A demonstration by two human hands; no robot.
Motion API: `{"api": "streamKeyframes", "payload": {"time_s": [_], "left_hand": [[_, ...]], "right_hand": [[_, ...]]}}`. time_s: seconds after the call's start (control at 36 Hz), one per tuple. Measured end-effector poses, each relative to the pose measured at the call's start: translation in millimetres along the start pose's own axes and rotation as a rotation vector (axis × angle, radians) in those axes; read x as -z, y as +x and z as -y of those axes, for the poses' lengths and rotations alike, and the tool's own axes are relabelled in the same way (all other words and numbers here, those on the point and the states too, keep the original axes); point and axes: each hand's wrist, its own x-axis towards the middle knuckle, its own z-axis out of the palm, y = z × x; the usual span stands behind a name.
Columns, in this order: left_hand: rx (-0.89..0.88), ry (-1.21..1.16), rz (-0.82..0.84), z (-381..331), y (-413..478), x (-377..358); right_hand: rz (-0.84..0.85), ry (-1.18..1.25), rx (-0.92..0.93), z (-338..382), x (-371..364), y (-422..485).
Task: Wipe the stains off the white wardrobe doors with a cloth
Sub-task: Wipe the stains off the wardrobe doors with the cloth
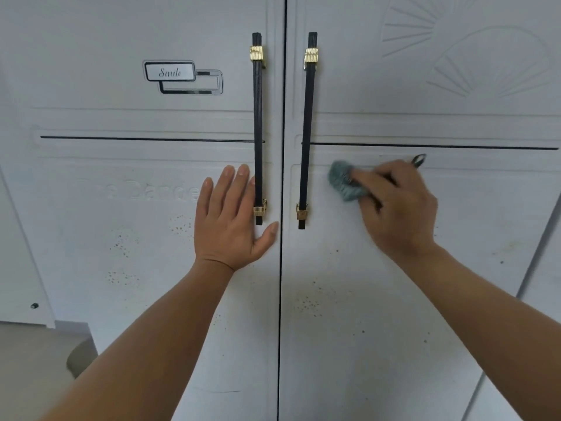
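Observation:
Two white wardrobe doors fill the view, the left door (121, 232) and the right door (455, 238), each with a long black handle with gold clips. My left hand (230, 220) lies flat with straight fingers on the left door, beside the lower end of its handle (258, 129). My right hand (397, 205) grips a grey-green cloth (344, 182) and presses it on the right door just right of the other handle (306, 129). A small dark loop (419, 161) sticks out above that hand. Brown speck stains (306, 305) dot both doors lower down.
A "Smile" sticker (182, 75) sits on the upper left door. A narrow dark gap (282, 208) runs between the doors. At the lower left are a white side panel (18, 268) and a strip of floor (36, 360).

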Motion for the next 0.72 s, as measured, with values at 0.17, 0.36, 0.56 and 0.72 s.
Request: {"api": "streamKeyframes", "payload": {"time_s": [0.17, 0.36, 0.56, 0.72], "left_hand": [[-0.004, -0.001, -0.002, 0, 0, -1], [0.0, 0.006, 0.008, -1, 0, 1], [0.001, 0.011, 0.021, 0, 1, 0], [0.082, -0.024, 0.141, -14, -3, 16]], "right_hand": [[0.196, 0.005, 0.275, 5, -3, -18], [0.083, -0.064, 0.166, -14, 8, -8], [0.205, -0.023, 0.22, -18, 12, -22], [0.071, 0.014, -0.064, -29, 48, 12]]}}
